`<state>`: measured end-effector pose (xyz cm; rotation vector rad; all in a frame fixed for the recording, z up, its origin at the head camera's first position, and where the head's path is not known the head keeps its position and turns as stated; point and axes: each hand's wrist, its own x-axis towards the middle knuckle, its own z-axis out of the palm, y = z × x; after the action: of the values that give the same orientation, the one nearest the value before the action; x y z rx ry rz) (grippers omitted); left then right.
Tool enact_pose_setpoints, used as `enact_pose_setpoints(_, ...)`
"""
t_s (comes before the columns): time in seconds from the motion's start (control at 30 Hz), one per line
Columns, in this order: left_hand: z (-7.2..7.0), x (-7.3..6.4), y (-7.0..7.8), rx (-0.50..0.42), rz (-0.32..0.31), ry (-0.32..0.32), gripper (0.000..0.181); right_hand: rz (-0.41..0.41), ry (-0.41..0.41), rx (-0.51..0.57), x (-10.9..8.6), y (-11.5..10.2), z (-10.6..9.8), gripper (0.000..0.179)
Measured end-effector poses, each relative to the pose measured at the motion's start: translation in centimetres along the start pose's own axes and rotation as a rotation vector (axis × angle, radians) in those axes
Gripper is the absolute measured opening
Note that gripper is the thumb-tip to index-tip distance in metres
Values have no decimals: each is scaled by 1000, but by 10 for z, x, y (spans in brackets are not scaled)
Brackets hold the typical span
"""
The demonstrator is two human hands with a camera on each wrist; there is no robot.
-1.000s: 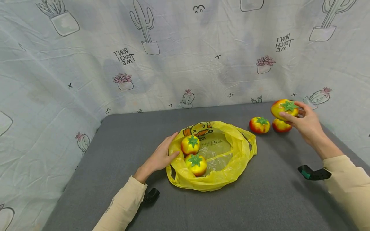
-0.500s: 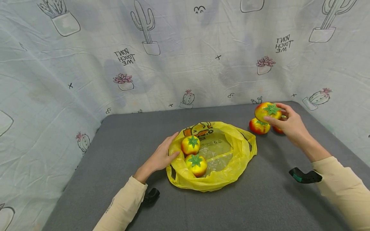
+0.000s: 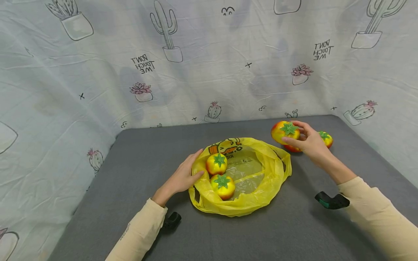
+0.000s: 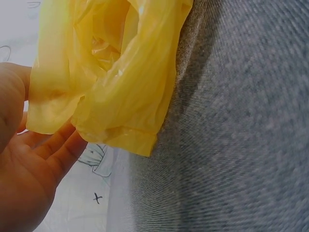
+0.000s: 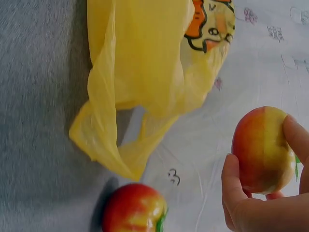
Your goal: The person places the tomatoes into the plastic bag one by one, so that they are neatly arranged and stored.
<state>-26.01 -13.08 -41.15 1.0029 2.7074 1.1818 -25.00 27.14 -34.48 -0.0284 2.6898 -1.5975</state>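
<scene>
A yellow plastic bag (image 3: 275,177) lies spread on the table with its mouth up. Two red-and-yellow persimmons (image 3: 217,165) with green leafy tops sit inside its left part. My left hand (image 3: 181,175) holds the bag's left rim, thumb over the edge and fingers behind; the left wrist view shows the plastic (image 4: 125,106) between them. My right hand (image 3: 311,143) grips another persimmon (image 3: 283,131) in the air, to the right of the bag and above the table. In the right wrist view this persimmon (image 5: 263,150) sits between thumb and fingers.
Two more persimmons rest on the grey table (image 3: 156,145) at the back right, one (image 3: 326,139) partly behind the right hand, the other (image 3: 292,148) below the held one. A bag handle loop (image 3: 287,168) sticks out to the right. A patterned cloth (image 3: 196,72) hangs behind.
My right hand has carried its persimmon leftward and slightly down, toward the bag, passing over the persimmons on the table. The left hand and bag stay nearly as they were.
</scene>
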Motion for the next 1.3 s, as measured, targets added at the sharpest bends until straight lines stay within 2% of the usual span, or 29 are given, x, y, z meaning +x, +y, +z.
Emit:
enact_pose_setpoints(0.53, 0, 0, -1, -7, -4, -3, 71, -65, -88, -36, 6, -2, 42, 77)
enact_pose_setpoints(1.03, 1, 0, -1, 1, -1, -6, 71, -57, -164, 31, 10, 1, 78, 75)
enact_pose_setpoints(1.3, 1, 0, 0, 2, -6, -6, 71, -76, -193, -19, 11, 3, 95, 75)
